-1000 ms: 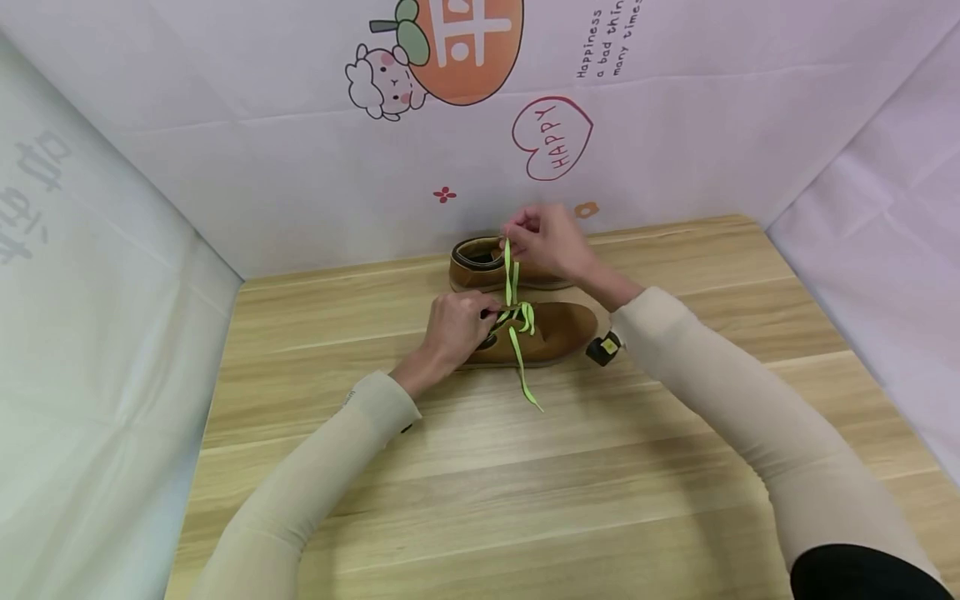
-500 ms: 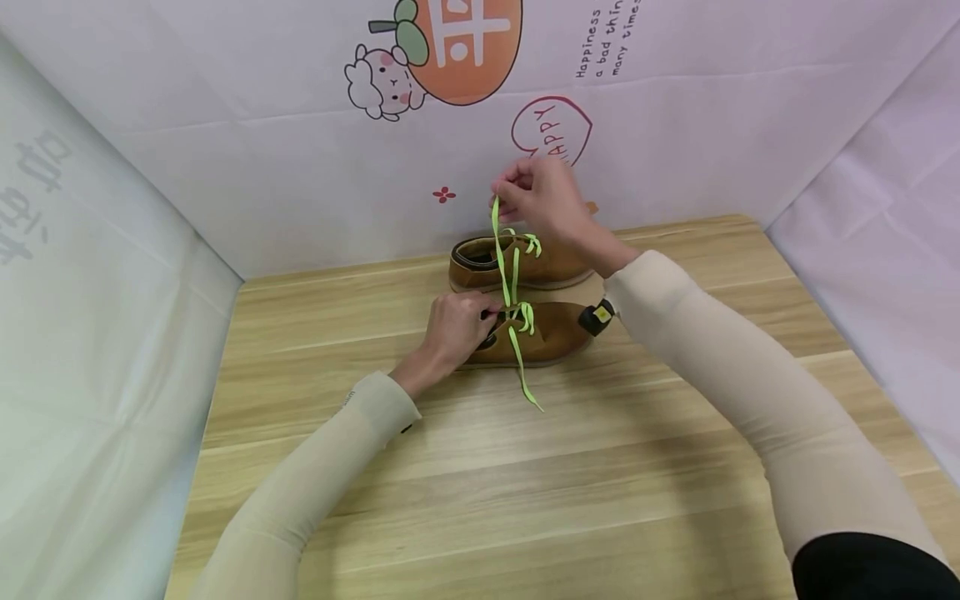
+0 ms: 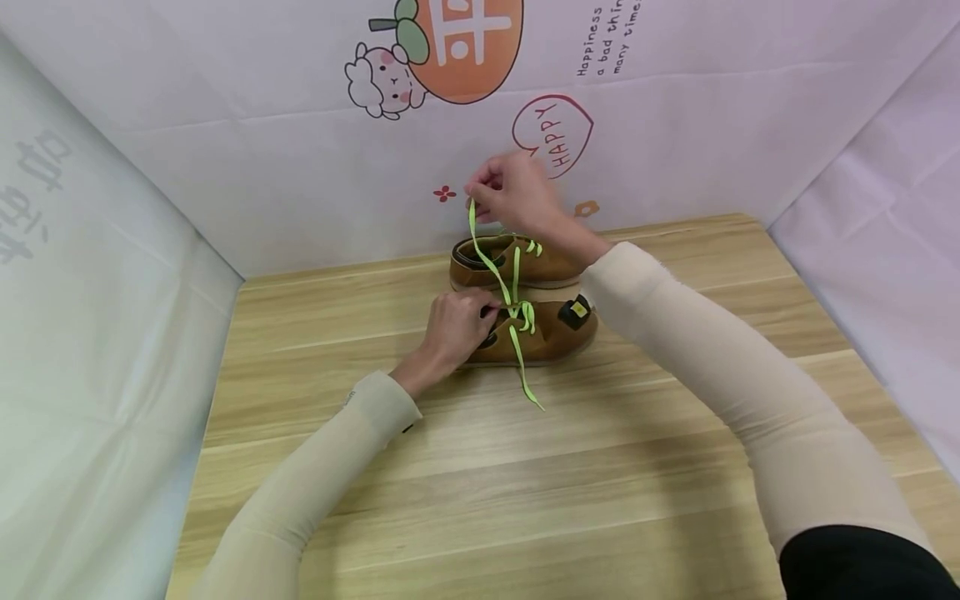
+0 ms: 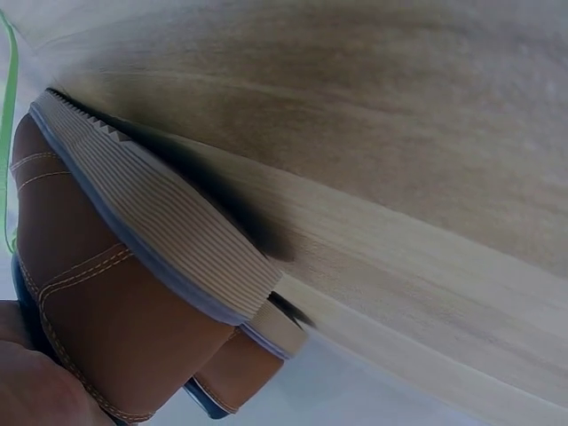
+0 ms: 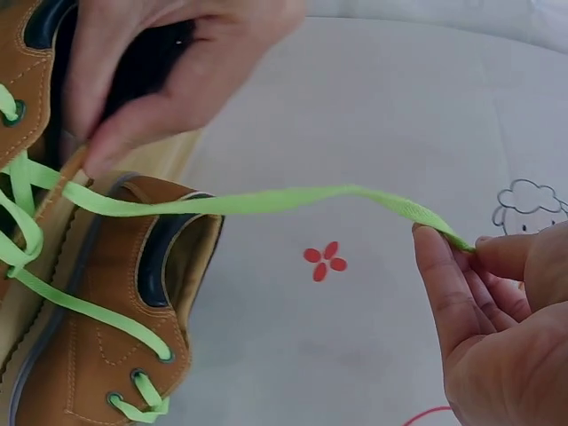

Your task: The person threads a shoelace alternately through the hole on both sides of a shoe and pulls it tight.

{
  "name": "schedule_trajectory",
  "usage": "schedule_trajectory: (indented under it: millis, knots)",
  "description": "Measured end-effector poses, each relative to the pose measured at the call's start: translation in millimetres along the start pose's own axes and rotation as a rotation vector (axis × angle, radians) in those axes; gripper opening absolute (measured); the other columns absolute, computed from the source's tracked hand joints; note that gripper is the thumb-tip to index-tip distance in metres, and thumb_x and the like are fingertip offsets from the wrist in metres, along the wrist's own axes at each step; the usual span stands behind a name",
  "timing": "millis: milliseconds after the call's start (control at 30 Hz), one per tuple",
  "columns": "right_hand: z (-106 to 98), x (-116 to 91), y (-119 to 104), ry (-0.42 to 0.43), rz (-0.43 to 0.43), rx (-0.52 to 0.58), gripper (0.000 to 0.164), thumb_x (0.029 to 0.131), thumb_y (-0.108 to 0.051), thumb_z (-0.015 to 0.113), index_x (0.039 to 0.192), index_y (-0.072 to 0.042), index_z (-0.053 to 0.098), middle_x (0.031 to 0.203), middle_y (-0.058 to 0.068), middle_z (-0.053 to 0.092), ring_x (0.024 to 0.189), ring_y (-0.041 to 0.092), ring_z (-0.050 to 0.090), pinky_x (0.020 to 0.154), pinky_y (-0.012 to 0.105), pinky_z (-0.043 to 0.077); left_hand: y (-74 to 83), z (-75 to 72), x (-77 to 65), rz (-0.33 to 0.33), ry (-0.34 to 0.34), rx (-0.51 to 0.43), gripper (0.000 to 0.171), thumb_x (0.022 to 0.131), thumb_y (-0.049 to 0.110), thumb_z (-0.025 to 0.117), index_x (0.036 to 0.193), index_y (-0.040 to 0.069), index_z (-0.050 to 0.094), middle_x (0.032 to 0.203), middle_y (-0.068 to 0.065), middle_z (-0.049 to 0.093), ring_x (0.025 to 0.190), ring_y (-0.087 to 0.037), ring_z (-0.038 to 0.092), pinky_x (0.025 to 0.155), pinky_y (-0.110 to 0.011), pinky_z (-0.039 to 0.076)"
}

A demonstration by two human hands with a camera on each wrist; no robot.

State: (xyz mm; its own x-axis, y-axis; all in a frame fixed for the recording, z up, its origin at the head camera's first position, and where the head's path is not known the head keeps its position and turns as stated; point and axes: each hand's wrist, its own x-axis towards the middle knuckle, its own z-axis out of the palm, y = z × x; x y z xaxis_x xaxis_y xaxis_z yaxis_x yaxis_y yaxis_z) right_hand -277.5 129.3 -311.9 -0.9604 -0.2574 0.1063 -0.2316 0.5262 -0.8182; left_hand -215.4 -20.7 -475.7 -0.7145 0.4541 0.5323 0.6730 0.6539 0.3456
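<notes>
A brown leather shoe (image 3: 551, 346) with bright green laces lies on the table, toe to the right. My left hand (image 3: 456, 327) is at its opening; in the right wrist view, thumb and finger pinch the edge of a brown leather flap (image 5: 71, 169), either tongue or eyelet flap. My right hand (image 3: 517, 196) is raised behind the shoe and pinches the tip of one green shoelace (image 5: 293, 199), which stretches back to the eyelets. The other lace end (image 3: 522, 367) trails over the shoe's near side to the table. In the left wrist view, the shoe's ribbed sole (image 4: 160, 204) shows.
A second brown shoe (image 3: 543, 271) with green laces stands just behind, close to the white printed backdrop (image 3: 315, 183). White cloth walls flank the wooden table (image 3: 480, 492). A small black device with a yellow mark (image 3: 575, 311) hangs by my right cuff.
My right hand has risen and moved left, drawing the green shoelace up and to the left through the frames. My left hand has kept its place on the near shoe.
</notes>
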Motion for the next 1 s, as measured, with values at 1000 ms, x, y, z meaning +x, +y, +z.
schedule_trajectory:
  millis: [1000]
  knots:
    - [50,-18,70,-0.175,-0.093,-0.357,0.016,0.102,-0.011,0.069,0.106,-0.001,0.081,0.101,0.013,0.080,0.092,0.026,0.074,0.086,0.042,0.058,-12.7,-35.0,-18.3,-0.116,-0.077,0.153,0.023,0.098,0.031,0.073,0.105,0.012,0.085,0.097,-0.005,0.082,0.072,-0.023,0.075,0.056,-0.040,0.056]
